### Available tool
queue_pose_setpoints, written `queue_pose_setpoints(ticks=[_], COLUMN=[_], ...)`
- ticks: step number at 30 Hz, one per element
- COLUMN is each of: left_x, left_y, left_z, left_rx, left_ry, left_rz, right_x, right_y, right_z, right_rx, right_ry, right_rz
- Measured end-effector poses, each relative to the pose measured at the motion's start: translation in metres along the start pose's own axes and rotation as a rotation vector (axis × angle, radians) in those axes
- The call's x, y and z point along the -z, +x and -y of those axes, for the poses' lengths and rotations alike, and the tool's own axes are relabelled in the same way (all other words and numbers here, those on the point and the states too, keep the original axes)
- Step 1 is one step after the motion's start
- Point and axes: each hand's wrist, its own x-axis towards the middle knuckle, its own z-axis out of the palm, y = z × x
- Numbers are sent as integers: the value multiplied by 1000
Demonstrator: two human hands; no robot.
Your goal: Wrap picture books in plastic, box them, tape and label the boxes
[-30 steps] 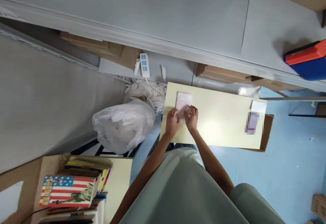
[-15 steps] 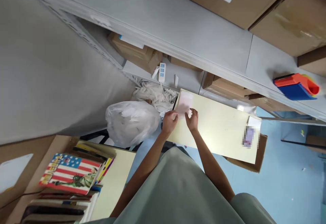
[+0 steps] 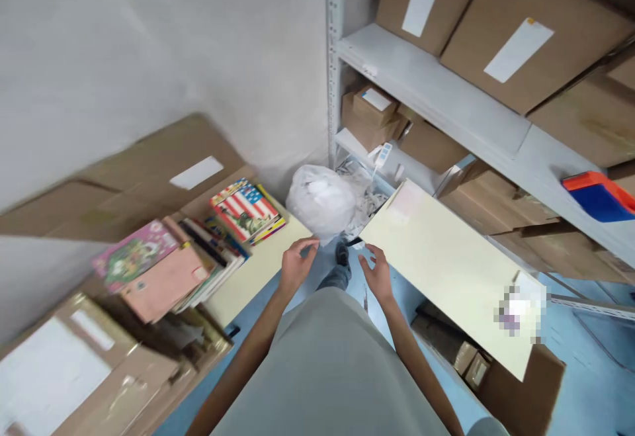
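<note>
My left hand [image 3: 298, 262] hangs in the air at the edge of the left cream tabletop [image 3: 270, 265], just below a white plastic bag [image 3: 320, 201]. Its fingers stretch forward with nothing visible between them. My right hand [image 3: 377, 272] is beside the near left edge of the right cream tabletop [image 3: 446, 251], thumb and fingers apart and holding nothing. A pale pink sheet [image 3: 407, 199] lies at the far left corner of that tabletop, away from both hands. Several books, among them a flag-covered book [image 3: 245, 211], stand in an open cardboard box to the left.
Metal shelving [image 3: 446, 85] with cardboard boxes [image 3: 516, 32] runs along the right. A power strip [image 3: 383, 155] and white paper strips [image 3: 370, 201] lie in the corner. A red and blue object [image 3: 598, 194] sits on the shelf. Below the right tabletop is an open carton [image 3: 520, 390].
Both hands have come away from the pink sheet, which stays on the right tabletop. My view has turned left, bringing more of the books and boxes into sight.
</note>
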Motion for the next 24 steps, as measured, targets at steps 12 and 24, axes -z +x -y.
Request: queue_pose_setpoints(ticks=[12, 24], left_x=[176, 316], left_y=[-238, -317], left_z=[66, 177], left_rx=[271, 287], left_ry=[109, 751], left_rz=[-372, -128], right_x=[-81, -172], right_y=[-169, -280], right_z=[56, 105], right_rx=[46, 58], right_ry=[108, 126], right_rz=[447, 612])
